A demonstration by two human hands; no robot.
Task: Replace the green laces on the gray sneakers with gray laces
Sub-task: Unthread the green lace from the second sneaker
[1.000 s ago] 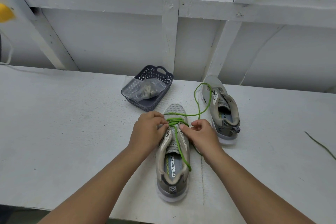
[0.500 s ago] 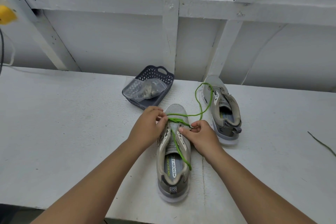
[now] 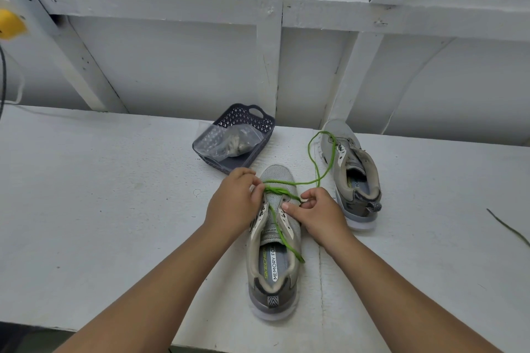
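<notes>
Near gray sneaker [image 3: 274,241], heel toward the viewer, on the white table [image 3: 100,209]; its green lace [image 3: 282,233] remains only in the front eyelets. Left hand [image 3: 233,203] and right hand [image 3: 318,213] each pinch the lace beside the toe. Beyond: second sneaker [image 3: 351,175], lace loop over it; basket [image 3: 243,129] holding a clear bag [image 3: 226,142]; white wall framing.

green lace [image 3: 282,193] pulled looser, fewer crossings

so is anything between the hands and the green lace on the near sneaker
Nothing visible. Both the left hand and the right hand are already at the green lace over the near sneaker's front eyelets.
</notes>
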